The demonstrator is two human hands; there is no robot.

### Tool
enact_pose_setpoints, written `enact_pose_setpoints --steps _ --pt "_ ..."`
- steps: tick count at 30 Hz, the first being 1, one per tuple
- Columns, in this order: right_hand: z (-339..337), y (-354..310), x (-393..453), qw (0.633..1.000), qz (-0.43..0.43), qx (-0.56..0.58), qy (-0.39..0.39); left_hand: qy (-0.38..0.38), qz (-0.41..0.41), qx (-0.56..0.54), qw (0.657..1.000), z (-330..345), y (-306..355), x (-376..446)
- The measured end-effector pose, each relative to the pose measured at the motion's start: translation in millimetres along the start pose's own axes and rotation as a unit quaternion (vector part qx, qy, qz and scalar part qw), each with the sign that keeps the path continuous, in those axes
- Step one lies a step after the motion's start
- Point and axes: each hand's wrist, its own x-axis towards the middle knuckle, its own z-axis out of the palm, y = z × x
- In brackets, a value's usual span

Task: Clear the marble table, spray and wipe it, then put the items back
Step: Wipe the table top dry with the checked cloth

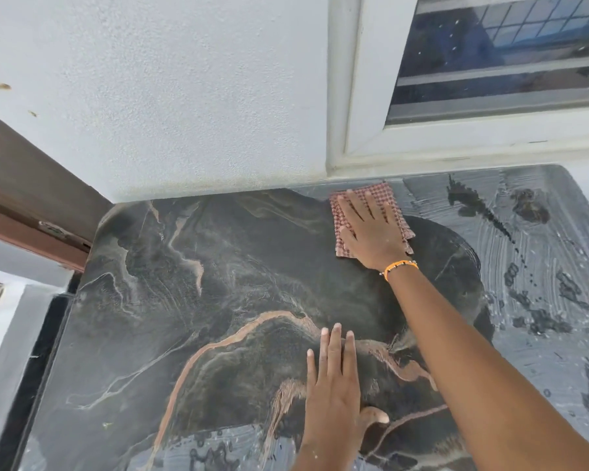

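The table [238, 266] is bare of items and streaked wet toward 3 o'clock, so wiping is underway. At 12 o'clock the right hand [371, 229] presses the cloth [371, 195] flat, fingers straight and spread. At 6 o'clock the left hand [334, 382] rests flat with straight fingers, probably bracing the reach.

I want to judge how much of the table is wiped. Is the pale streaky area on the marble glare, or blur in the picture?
Head view: sharp enough, daylight soft, no hard shadows. The pale streaks on the marble table look like wet smears reflecting the window, not blur. The right hand presses the checked cloth flat; the left hand rests on dark marble. Wide-angle bending tilts the wall edges.
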Motion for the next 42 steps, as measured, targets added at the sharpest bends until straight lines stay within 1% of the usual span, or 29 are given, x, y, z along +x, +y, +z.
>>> enact_pose_setpoints --steps 2,4,6,7,9,10,12,14,17,21,25,28,31,35,37,39,42 --pt "-4 36 -5 0.997 0.067 0.015 0.019 -0.004 -0.020 -0.001 1.000 1 5 5" --pt "-5 61 -19 0.987 0.152 0.034 0.045 -0.007 -0.034 -0.018 0.999 5 9 10" --pt "-2 63 -38 0.971 0.221 0.057 0.065 0.016 -0.054 -0.035 0.998 11 10 13" --pt "1 56 -44 0.969 0.230 0.059 0.068 0.036 -0.065 -0.035 0.997 14 10 16" --pt "4 35 -52 0.977 0.197 0.048 0.063 0.116 -0.066 -0.028 0.991 21 11 19" --pt "5 21 -51 0.984 0.162 0.039 0.059 0.133 -0.077 -0.019 0.988 23 11 23" --pt "5 -9 -44 0.996 0.073 0.014 0.043 0.146 -0.095 -0.004 0.985 31 11 26" --pt "6 -38 -23 1.000 -0.008 0.012 0.010 0.163 -0.119 0.003 0.980 34 13 30" --pt "7 -73 16 0.996 -0.093 0.015 -0.002 0.177 -0.134 0.005 0.975 36 16 34" --pt "6 -83 56 0.993 -0.115 -0.004 -0.004 0.191 -0.136 0.010 0.972 37 14 36" --pt "3 -67 54 0.992 -0.129 -0.002 0.013 0.208 -0.122 0.007 0.970 38 14 34" --pt "2 -29 41 0.996 -0.087 0.012 0.024 0.209 -0.087 -0.005 0.974 32 21 35" --pt "-4 28 27 0.999 -0.015 0.008 0.048 0.183 -0.044 0.003 0.982 28 43 41" --pt "-21 115 11 0.994 0.090 0.016 0.053 0.148 -0.066 -0.008 0.987 42 75 49" --pt "-27 154 1 0.988 0.135 0.020 0.065 0.163 -0.074 0.003 0.984 46 79 51" --pt "-28 183 -13 0.981 0.177 0.020 0.076 0.181 -0.066 0.020 0.981 48 78 52" --pt "-23 199 -41 0.966 0.241 0.028 0.094 0.199 -0.048 0.041 0.978 51 74 51"
